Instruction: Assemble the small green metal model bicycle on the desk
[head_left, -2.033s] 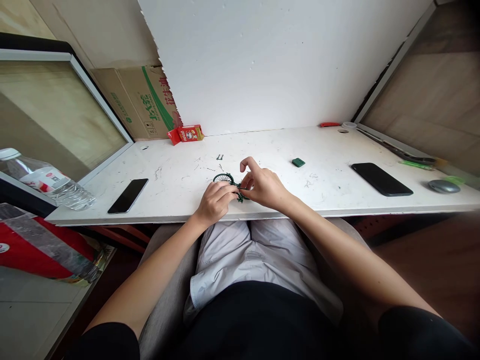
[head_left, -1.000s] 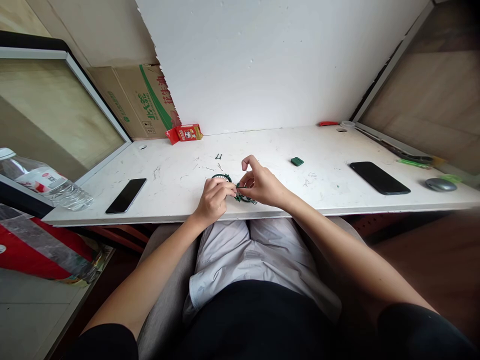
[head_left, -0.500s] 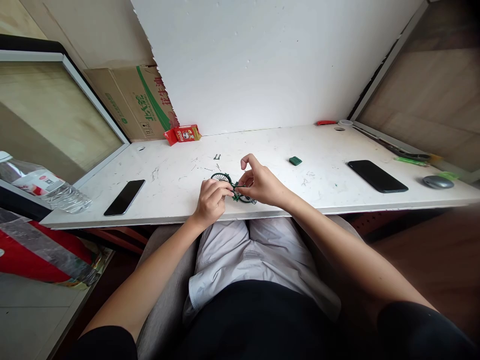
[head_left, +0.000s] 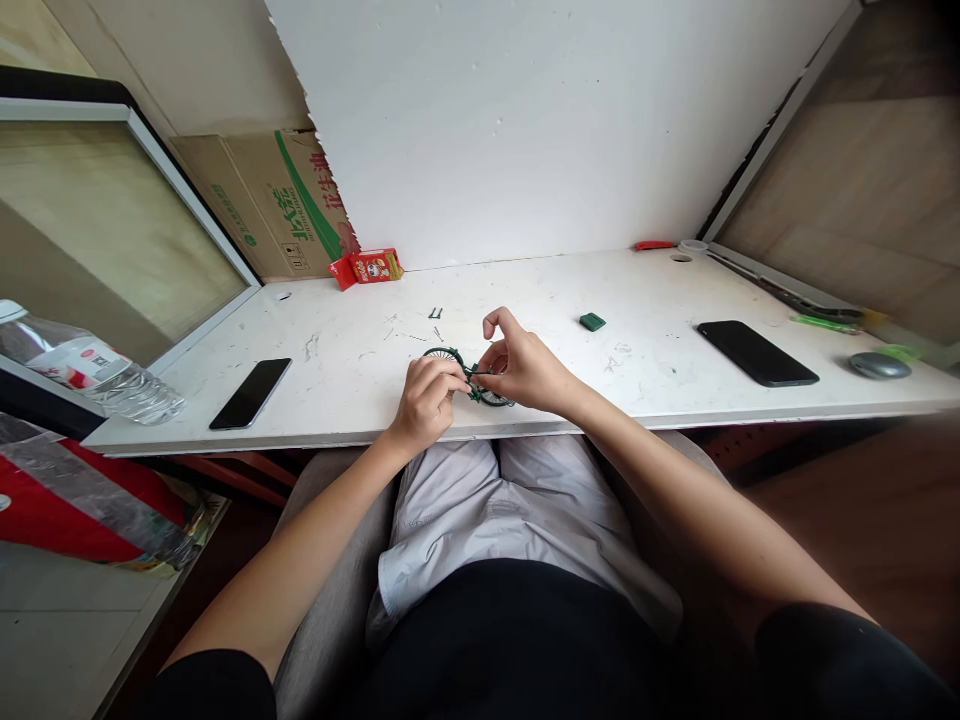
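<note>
A small dark green model bicycle [head_left: 475, 393] with spoked wheels lies near the front edge of the white table [head_left: 360, 400]. My left hand [head_left: 429, 398] has its fingers closed on the bicycle's middle part. My right hand [head_left: 521, 366] pinches a thin dark rod-like piece [head_left: 481, 373] between thumb and fingers, over the bicycle, with the index finger raised and curled. The fingers hide part of the frame and wheels. Behind the hands lie two tiny dark parts [head_left: 435, 314] and several thin pins. A green block [head_left: 592, 321] is to the right.
At the left are a black phone [head_left: 250, 394] and a plastic bottle [head_left: 97, 370] lying tilted. A red small box [head_left: 367, 268] stands at the back. Another black phone [head_left: 757, 352] and a grey mouse [head_left: 879, 365] lie at the right. A red object [head_left: 654, 245] is by the wall.
Both hands keep nearly the same pose at the bicycle. The whole view has shifted very slightly.
</note>
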